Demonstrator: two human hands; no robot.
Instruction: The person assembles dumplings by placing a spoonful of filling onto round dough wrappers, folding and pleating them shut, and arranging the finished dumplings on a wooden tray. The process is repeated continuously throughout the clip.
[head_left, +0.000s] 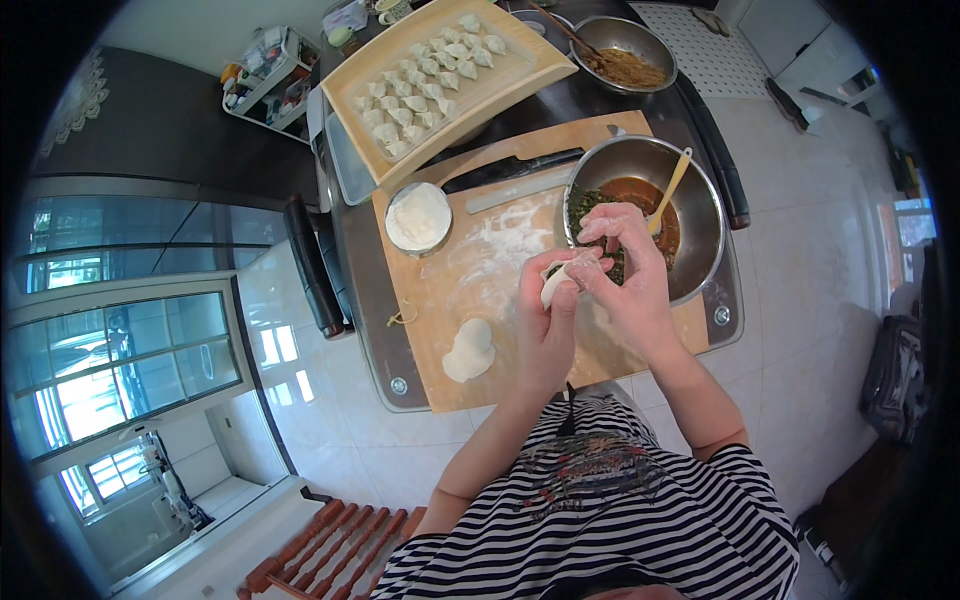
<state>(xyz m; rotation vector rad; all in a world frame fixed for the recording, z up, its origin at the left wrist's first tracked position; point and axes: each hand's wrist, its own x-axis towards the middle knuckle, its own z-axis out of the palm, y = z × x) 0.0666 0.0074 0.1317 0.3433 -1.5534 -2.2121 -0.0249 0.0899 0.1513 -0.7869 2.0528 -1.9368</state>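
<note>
My left hand cradles a dumpling whose pale wrapper is folded around green filling. The fingers and thumb of my right hand pinch the wrapper's edge at its right end. Both hands are dusted with flour, above the right part of a wooden board. Just beyond them stands a steel bowl with chopped green filling, reddish-brown sauce and a yellow-handled spoon. Several flat dough wrappers lie overlapped near the board's front left. My right hand hides part of the bowl's filling.
A round container of flour, a black-handled knife and loose flour are on the board. Behind it, a wooden tray holds rows of dumplings. Another steel bowl contains brown filling and chopsticks. A dark chair stands left.
</note>
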